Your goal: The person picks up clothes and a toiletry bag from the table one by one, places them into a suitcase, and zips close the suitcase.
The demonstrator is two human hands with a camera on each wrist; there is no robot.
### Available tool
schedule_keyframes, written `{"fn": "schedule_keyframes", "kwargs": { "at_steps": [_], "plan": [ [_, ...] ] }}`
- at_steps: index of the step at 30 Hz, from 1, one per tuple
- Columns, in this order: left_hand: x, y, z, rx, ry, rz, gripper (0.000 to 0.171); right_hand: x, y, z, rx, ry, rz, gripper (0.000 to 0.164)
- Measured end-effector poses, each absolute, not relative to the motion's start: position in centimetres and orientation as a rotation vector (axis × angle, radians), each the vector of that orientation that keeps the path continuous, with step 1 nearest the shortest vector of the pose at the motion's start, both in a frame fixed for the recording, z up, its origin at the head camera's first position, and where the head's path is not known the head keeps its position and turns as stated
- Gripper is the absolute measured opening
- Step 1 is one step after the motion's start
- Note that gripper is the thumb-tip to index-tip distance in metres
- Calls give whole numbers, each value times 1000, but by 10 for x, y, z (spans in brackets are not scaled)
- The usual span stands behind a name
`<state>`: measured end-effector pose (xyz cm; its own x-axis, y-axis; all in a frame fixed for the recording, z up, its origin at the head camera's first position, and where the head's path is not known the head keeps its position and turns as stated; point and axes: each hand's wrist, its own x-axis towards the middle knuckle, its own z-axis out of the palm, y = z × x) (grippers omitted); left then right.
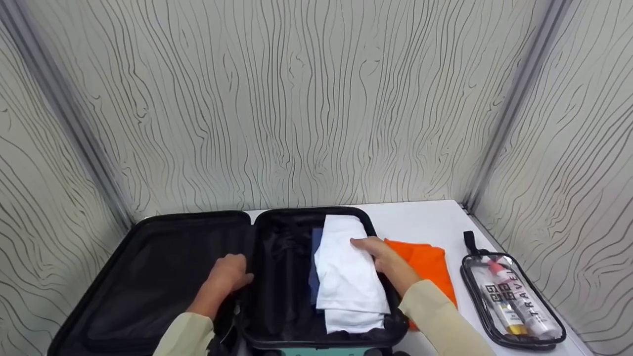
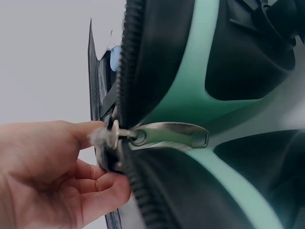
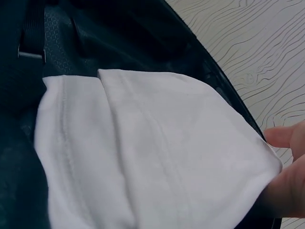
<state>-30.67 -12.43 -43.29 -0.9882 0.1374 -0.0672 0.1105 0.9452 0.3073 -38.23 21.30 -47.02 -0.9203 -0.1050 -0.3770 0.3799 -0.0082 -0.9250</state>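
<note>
An open black suitcase (image 1: 285, 341) lies with its two halves side by side. In its right half, a folded white garment (image 1: 346, 267) rests over a dark blue garment (image 1: 314, 277). My right hand (image 1: 383, 254) holds the white garment by its right edge, close to the suitcase rim; its corner bulges at the fingers in the right wrist view. At the seam between the halves, my left hand (image 1: 231, 272) grips the zippered edge (image 2: 126, 95). The left wrist view shows thumb and curled fingers there, beside a metal zipper pull (image 2: 174, 133).
Right of the suitcase, a folded orange garment (image 1: 435, 267) lies on the white table (image 1: 420, 217), partly behind the right arm. Farther right is a clear travel pouch (image 1: 514, 301) holding bottles. Patterned panels (image 1: 296, 99) stand behind and at both sides.
</note>
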Motion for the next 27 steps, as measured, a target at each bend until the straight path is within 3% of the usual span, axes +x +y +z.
{"fn": "schedule_keyframes", "kwargs": {
  "at_steps": [5, 14, 21, 27],
  "plan": [
    [-305, -123, -436, 206, 3015, 491, 23, -386, 210, -472, 348, 2147, -1944, 58],
    [-307, -119, -432, 219, 3016, 468, 24, -383, 208, -463, 206, 2750, -1532, 68],
    [-306, -120, -430, 198, 3008, 450, 23, -362, 197, -442, -280, 3063, -707, 78],
    [-305, -124, -431, 178, 3007, 446, 25, -337, 184, -432, -536, 2856, -422, 89]
  ]
}}
